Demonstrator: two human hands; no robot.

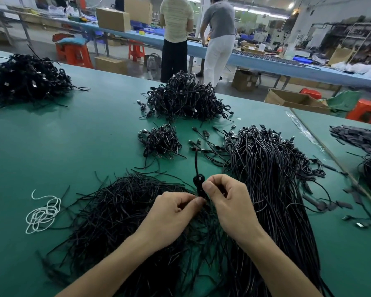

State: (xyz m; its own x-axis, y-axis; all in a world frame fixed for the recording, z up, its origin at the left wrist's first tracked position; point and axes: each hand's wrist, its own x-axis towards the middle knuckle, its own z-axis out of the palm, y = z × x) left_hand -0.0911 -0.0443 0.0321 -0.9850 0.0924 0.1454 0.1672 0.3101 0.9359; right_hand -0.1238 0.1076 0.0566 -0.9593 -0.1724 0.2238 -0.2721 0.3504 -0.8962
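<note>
Left hand: I am seeing the left hand [176, 207] curling its fingers inward, with thumb and forefinger pinching the lower end of a small black cable bundle [199, 185].
Right hand: the right hand [229, 200] is gripping the same bundle from the other side. Its thumb tip is pressing on the bundle's middle and the other fingers are folding in behind.
Grip width: both hands are closing tightly, with fingertips pressing straight onto the cable.
Bundle position: it is sitting between the two hands, over the near edge of a loose heap of black ties [116, 211] on the green table [73, 136]. I cannot tell whether it is touching the heap.
Bundle axis: its long axis is running away from me, and one loose tail is pointing toward the table's far side.
Right of the hands: a long sheaf of straight cables [266, 179] is lying lengthwise.
Further back: a small pile of wound cables [161, 140] is lying in front of a larger pile [186, 97].
Far left: a white string [42, 213] is lying in loops.
</note>
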